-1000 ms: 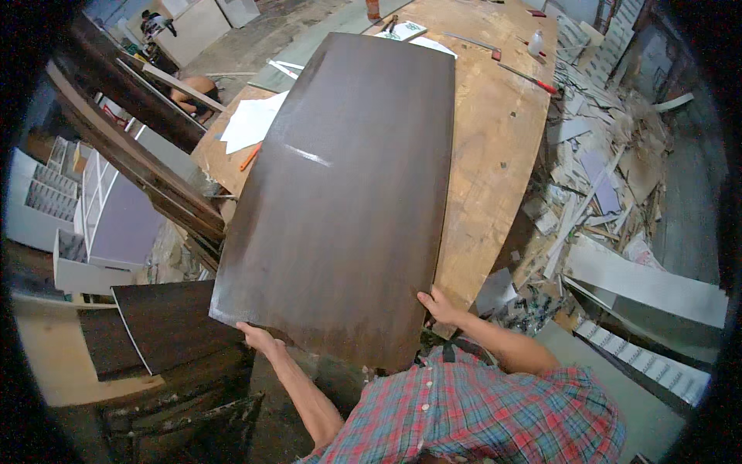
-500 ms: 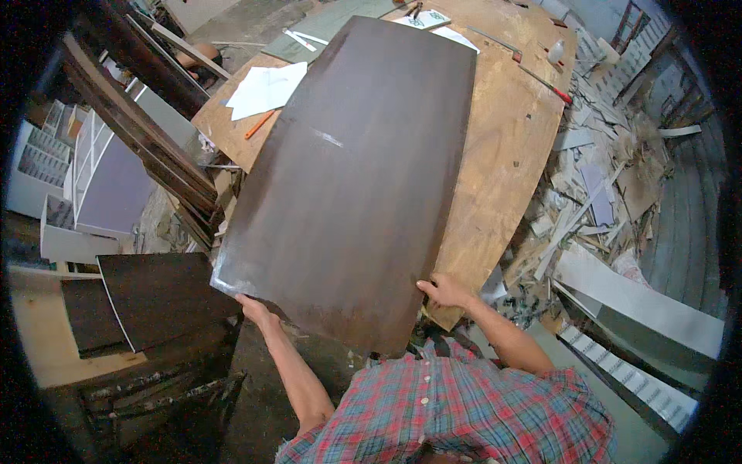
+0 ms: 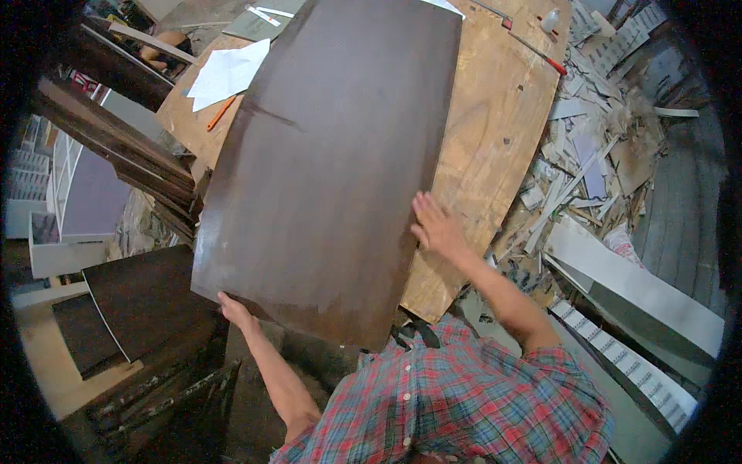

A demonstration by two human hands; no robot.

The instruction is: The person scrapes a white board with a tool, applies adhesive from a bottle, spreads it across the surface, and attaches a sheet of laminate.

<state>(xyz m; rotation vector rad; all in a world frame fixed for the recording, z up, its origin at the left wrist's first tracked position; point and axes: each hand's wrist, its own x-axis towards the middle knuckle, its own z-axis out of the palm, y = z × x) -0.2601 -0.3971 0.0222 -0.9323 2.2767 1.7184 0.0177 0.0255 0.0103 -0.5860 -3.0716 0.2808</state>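
Note:
A large dark brown wooden panel [image 3: 332, 178] lies on a plywood table, its near end overhanging toward me. My left hand [image 3: 236, 311] is closed on the panel's near edge by the left corner, thumb on top; the fingers beneath are hidden. At the panel's right edge, my right hand [image 3: 437, 224] has its fingers stretched out. Its fingertips touch the panel while the palm is over the plywood tabletop [image 3: 487, 155].
White paper sheets [image 3: 230, 73] and an orange cutter knife [image 3: 221, 114] lie left of the panel. A red-handled tool [image 3: 541, 54] and a small bottle [image 3: 549, 21] are at the far right. Scrap strips [image 3: 568, 193] cover the floor; dark boards [image 3: 151, 301] lean at left.
My right hand has let go of the near right corner and moved up the panel's right edge, fingers now spread. The left hand keeps its hold. The whole view has shifted slightly.

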